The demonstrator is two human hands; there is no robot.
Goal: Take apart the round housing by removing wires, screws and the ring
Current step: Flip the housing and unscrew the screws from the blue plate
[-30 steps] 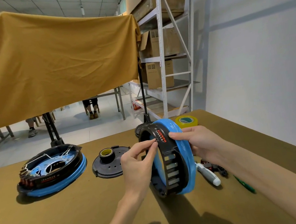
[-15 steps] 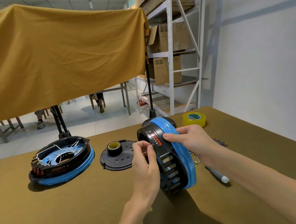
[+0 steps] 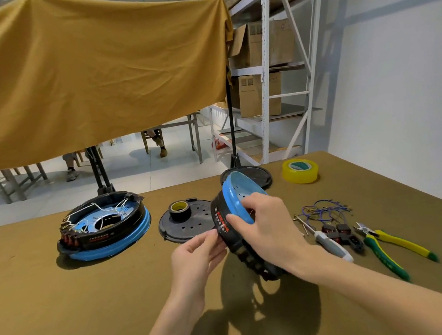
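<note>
Blue+black: round housing, held on edge above the tabletop middle, tilted, blue ring side facing up/right.
R hand: fingers curled over the blue ring's rim, thumb on the black band w/ red print; grips housing.
L hand: fingertips pinched narrow at the black band's edge, touching it; can't tell if they hold a small part or just the rim.
Step (guess): ring removal; wires, screws & black parts already lie loose nr the right edge.
Next calls for: steady R grip, L fingers working the seam btw black band & ring, prying round the rim w/o cracking plastic.
Tools: screwdriver & pliers, right edge, untouched.
Other: 2nd housing flat nr left side, wires still in; black disc w/ tape roll behind the hands; yellow tape far right corner.
Hidden: housing's inner face, lower rim behind R wrist, any remaining clips/screws. Print too small to read.
</note>
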